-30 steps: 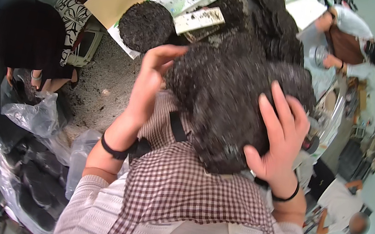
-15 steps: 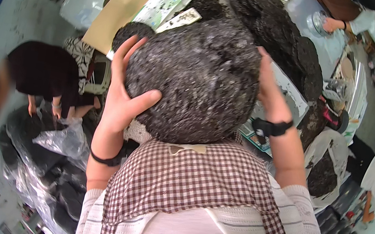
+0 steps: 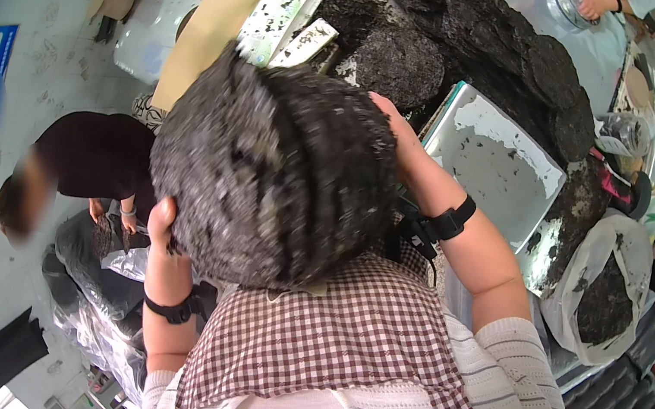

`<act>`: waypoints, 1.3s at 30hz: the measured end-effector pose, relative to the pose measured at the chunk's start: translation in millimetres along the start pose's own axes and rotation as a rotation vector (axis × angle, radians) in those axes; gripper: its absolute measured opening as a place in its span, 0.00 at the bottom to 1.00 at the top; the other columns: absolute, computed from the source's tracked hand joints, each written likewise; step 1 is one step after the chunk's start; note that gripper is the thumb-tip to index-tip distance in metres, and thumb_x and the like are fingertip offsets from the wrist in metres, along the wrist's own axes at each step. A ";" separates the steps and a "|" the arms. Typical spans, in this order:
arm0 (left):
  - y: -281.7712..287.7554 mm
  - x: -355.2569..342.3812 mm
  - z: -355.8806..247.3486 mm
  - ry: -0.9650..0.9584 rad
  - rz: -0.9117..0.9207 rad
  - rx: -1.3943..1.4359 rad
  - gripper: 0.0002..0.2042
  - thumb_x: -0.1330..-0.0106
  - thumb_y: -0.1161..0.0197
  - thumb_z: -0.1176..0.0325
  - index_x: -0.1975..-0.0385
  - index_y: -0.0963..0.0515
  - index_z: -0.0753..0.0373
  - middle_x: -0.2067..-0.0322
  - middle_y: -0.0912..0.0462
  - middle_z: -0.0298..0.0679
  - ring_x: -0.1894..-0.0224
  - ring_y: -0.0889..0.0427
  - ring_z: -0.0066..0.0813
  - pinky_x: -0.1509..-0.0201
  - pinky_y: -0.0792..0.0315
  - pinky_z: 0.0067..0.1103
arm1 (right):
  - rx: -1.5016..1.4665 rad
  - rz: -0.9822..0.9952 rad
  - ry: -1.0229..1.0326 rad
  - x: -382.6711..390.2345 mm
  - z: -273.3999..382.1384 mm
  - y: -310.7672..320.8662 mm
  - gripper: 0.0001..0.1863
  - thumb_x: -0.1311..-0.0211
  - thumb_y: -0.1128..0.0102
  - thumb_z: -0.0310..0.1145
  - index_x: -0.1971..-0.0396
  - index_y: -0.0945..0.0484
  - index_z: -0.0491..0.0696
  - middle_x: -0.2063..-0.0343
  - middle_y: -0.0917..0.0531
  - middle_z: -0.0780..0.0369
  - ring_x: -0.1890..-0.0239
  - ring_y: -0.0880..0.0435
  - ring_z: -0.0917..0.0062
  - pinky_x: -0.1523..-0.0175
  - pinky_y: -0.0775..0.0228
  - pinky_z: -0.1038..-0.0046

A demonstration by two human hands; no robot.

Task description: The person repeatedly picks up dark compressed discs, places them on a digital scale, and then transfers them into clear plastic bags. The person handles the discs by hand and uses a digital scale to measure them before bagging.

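Observation:
My left hand [image 3: 163,232] grips the lower left edge of a thick stack of dark, rough, round seaweed-like sheets [image 3: 262,176], its thumb showing and the other fingers hidden. My right hand [image 3: 387,126] holds the same stack at its upper right edge, with most fingers behind it. The stack is held in front of my checked apron [image 3: 322,335] and looks blurred by motion. Just beyond it lie a round dark sheet [image 3: 391,67] and, to the right, a grey tray [image 3: 486,175] with dark flakes.
Piles of dark sheets [image 3: 505,43] line the table's back beside papers [image 3: 282,13] and tan board [image 3: 210,26]. A white bag [image 3: 586,329] of dark material is at right. A co-worker [image 3: 87,153] bends over plastic bags at left; another person's hand [image 3: 595,6] is at top right.
The stack has been turned and tilted, shifting leftward in view with both hands. My left hand has dropped lower, and more of the grey tray now shows on the right.

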State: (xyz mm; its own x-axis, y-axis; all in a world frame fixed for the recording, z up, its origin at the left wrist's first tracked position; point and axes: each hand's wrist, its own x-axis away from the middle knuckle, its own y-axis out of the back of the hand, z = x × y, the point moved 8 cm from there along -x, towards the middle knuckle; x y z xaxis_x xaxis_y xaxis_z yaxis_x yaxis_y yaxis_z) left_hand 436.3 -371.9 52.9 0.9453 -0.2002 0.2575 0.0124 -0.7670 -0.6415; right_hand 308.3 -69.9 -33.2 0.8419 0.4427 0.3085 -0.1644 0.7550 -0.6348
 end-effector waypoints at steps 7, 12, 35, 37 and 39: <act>-130.0 -74.9 -80.5 0.022 0.236 -0.278 0.36 0.37 0.31 0.55 0.34 0.29 0.74 0.42 0.17 0.54 0.41 0.15 0.47 0.31 0.24 0.39 | 0.187 -0.096 0.139 58.6 109.5 -32.4 0.19 0.19 0.50 0.43 0.46 0.16 0.46 0.54 0.11 0.61 0.53 0.13 0.77 0.45 0.20 0.72; -207.1 -162.2 -132.6 -0.039 0.401 -0.544 0.31 0.30 0.34 0.57 0.35 0.28 0.72 0.43 0.17 0.52 0.45 0.13 0.41 0.37 0.20 0.36 | 0.221 -0.183 0.290 14.6 190.8 29.8 0.20 0.20 0.49 0.44 0.43 0.18 0.46 0.52 0.12 0.61 0.51 0.13 0.76 0.44 0.21 0.69; -113.8 -302.6 15.3 -0.082 0.167 -0.859 0.54 0.40 0.22 0.46 0.23 0.48 0.71 0.27 0.37 0.59 0.24 0.38 0.51 0.21 0.41 0.36 | 0.292 -0.424 0.032 -64.0 161.3 125.6 0.39 0.23 0.50 0.60 0.25 0.34 0.46 0.25 0.31 0.60 0.25 0.33 0.64 0.22 0.44 0.60; -94.3 -287.9 1.0 -0.191 0.201 -0.755 0.41 0.28 0.35 0.48 0.22 0.43 0.63 0.25 0.36 0.54 0.21 0.41 0.44 0.20 0.46 0.37 | 0.279 -0.439 0.045 -74.3 157.7 144.5 0.38 0.22 0.50 0.59 0.25 0.34 0.45 0.26 0.30 0.59 0.26 0.32 0.64 0.23 0.42 0.60; -55.1 -256.5 -17.6 -0.242 0.147 -0.711 0.31 0.22 0.44 0.50 0.25 0.35 0.61 0.27 0.31 0.45 0.23 0.38 0.38 0.21 0.44 0.35 | 0.268 -0.485 0.058 -75.9 152.7 172.2 0.37 0.22 0.50 0.57 0.26 0.34 0.44 0.27 0.30 0.58 0.27 0.31 0.63 0.25 0.39 0.59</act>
State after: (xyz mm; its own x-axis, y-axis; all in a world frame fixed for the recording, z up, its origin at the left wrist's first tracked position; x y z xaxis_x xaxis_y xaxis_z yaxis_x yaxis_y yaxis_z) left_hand 187.5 -288.9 34.9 0.9671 -0.2541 -0.0121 -0.2543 -0.9670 -0.0159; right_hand 137.6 100.3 -57.8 0.8792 -0.0081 0.4764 0.1305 0.9657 -0.2244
